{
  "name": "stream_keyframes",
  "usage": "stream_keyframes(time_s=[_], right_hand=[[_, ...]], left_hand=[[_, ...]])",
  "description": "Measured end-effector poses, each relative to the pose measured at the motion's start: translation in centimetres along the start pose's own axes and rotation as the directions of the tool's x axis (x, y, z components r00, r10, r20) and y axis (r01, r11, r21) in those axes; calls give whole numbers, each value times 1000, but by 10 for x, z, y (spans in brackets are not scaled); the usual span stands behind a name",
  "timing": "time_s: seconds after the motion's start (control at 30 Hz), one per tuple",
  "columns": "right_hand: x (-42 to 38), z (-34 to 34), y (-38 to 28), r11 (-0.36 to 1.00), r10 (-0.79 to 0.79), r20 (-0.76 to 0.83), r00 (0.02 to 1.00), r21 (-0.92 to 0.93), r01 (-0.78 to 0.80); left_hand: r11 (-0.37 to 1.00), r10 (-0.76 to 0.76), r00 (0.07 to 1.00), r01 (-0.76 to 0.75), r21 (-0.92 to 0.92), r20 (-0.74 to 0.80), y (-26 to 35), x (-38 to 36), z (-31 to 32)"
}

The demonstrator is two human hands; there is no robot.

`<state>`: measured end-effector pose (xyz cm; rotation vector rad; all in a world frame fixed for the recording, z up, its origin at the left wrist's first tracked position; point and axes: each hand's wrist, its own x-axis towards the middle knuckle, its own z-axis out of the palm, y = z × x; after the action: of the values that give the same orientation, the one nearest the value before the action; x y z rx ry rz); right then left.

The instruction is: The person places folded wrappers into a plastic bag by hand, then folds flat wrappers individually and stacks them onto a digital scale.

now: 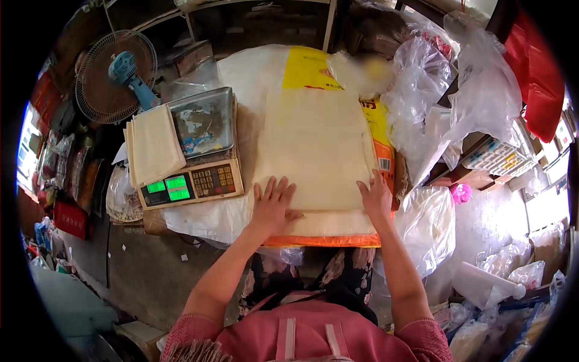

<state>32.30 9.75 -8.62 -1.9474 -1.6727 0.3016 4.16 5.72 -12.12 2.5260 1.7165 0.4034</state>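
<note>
A stack of thin, pale cream sheets (pixel 316 151) lies flat in front of me, with a folded lower edge near my body. My left hand (pixel 274 205) rests on its lower left part, palm down with fingers spread. At the lower right edge is my right hand (pixel 377 199), its fingers stretched out along the side of the sheets. Neither hand grips anything that I can see. A digital scale (pixel 217 180) with lit green displays stands to the left, and a folded cream sheet (pixel 155 145) lies across its left side.
Under the sheets is a printed yellow and orange sack (pixel 304 60). A fan (pixel 123 72) stands behind the scale. Clear plastic bags (pixel 482 78) hang or lie to the right, beside a red bag (pixel 534 78). A pink object (pixel 461 193) sits farther right.
</note>
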Motion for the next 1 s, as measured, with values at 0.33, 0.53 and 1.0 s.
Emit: stream_keyframes(time_s=[0.33,0.53,1.0], right_hand=[[-41,49,-14,852,-443,148,884,-238,466],[-54,7,-103,746,-655,209,726,33,665],[-57,-4,18,853,-60,580,812,453,-260]], left_hand=[[987,159,982,-157,29,-101,-46,-5,-4],[948,257,936,-293,-124,-241,1,-11,-83],[520,-193,969,236,-821,156,-33,-52,-43]])
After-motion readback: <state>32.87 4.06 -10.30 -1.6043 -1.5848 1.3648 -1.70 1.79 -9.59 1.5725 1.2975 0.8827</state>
